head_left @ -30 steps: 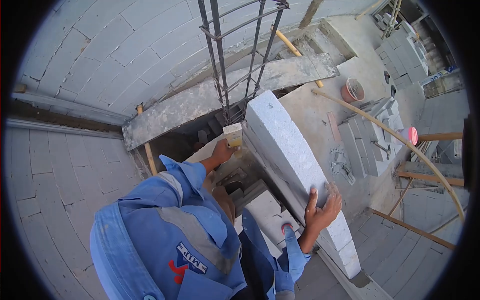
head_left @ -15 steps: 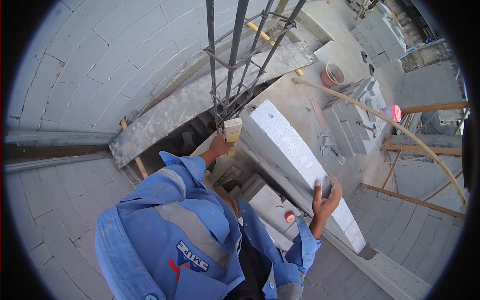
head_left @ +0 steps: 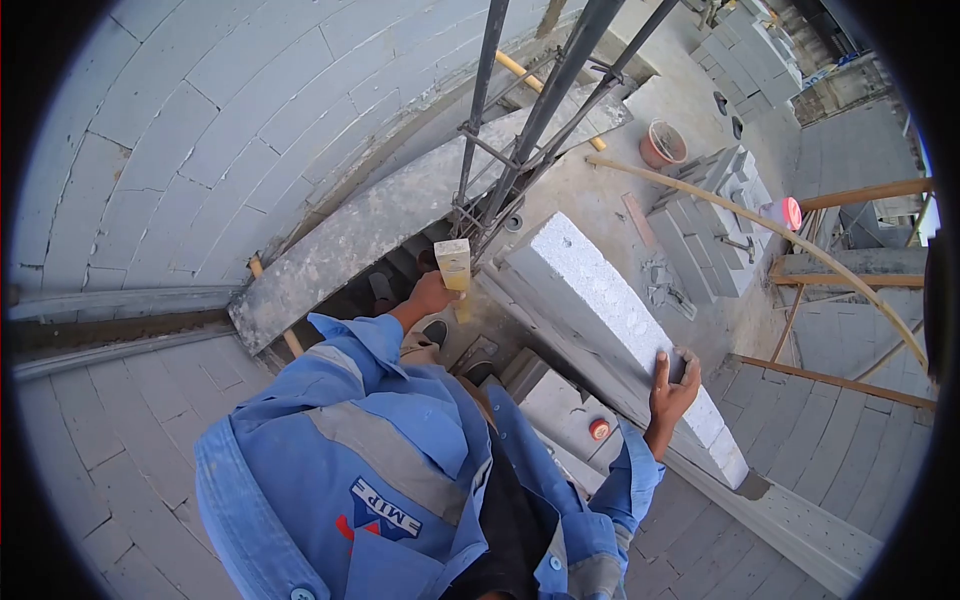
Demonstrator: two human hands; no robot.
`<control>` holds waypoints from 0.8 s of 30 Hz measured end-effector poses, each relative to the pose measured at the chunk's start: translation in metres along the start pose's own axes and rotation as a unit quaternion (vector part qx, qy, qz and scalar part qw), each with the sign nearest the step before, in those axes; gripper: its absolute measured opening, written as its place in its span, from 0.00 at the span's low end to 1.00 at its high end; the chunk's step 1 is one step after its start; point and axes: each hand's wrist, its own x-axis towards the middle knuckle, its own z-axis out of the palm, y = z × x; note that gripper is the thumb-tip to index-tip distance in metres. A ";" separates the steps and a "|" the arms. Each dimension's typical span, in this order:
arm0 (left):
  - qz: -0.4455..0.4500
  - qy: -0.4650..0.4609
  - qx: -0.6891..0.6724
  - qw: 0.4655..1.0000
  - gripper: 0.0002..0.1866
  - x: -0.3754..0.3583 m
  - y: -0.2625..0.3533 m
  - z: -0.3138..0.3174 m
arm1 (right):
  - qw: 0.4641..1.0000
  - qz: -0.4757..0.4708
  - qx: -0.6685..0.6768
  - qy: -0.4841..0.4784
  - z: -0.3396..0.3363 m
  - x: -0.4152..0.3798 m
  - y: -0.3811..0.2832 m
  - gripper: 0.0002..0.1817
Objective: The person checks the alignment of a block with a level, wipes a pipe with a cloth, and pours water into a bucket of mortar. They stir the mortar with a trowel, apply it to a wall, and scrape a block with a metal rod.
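Observation:
My left hand (head_left: 432, 293) is closed round a yellow rectangular bar (head_left: 455, 275) with a pale, worn end facing up; its lower part is partly hidden. Beside that hand, the low wall of grey blocks runs down to the right. On top of it lies a long, pale grey concrete block (head_left: 600, 295), its rough, bright face upward. My right hand (head_left: 674, 392) grips this block towards its nearer end, thumb on the upper face and fingers bent at the far edge. Grey mortar (head_left: 752, 487) shows at the block's near end.
Vertical steel bars (head_left: 545, 110) rise just beyond the block. A pinkish bucket (head_left: 663, 146) and a stack of blocks (head_left: 705, 225) stand across the floor. A curved yellowish pole (head_left: 800, 240) crosses the right side. A metal plank (head_left: 370, 220) lies along the left wall. An orange-red round object (head_left: 599, 429) sits below.
The view has shifted, so the steel bars and block sit farther right. My left hand and the yellow bar now appear farther from the steel bars. My right hand stays on the block.

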 end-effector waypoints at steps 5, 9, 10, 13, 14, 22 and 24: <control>-0.020 0.020 0.055 0.998 0.19 -0.006 0.013 -0.015 | 1.000 0.012 -0.011 0.008 0.004 -0.001 -0.001 0.16; -0.021 0.052 0.092 0.994 0.18 -0.015 0.025 -0.023 | 1.000 0.010 -0.009 0.010 0.002 -0.001 0.000 0.15; -0.003 0.064 0.097 0.993 0.18 -0.017 0.029 -0.027 | 1.000 0.002 -0.008 0.011 0.003 -0.001 0.002 0.15; 0.005 0.079 0.112 0.991 0.17 -0.028 0.045 -0.037 | 1.000 -0.003 -0.017 0.016 0.003 -0.001 0.000 0.16; -0.003 0.083 0.120 0.989 0.18 -0.032 0.045 -0.039 | 1.000 -0.004 -0.014 0.014 0.003 -0.001 0.001 0.16; -0.058 0.105 0.190 0.974 0.19 -0.043 0.025 -0.040 | 0.997 -0.034 -0.064 0.035 0.009 -0.002 0.001 0.17; -0.082 0.103 0.205 0.970 0.19 -0.042 0.023 -0.035 | 0.997 -0.034 -0.062 0.037 0.012 -0.003 0.001 0.17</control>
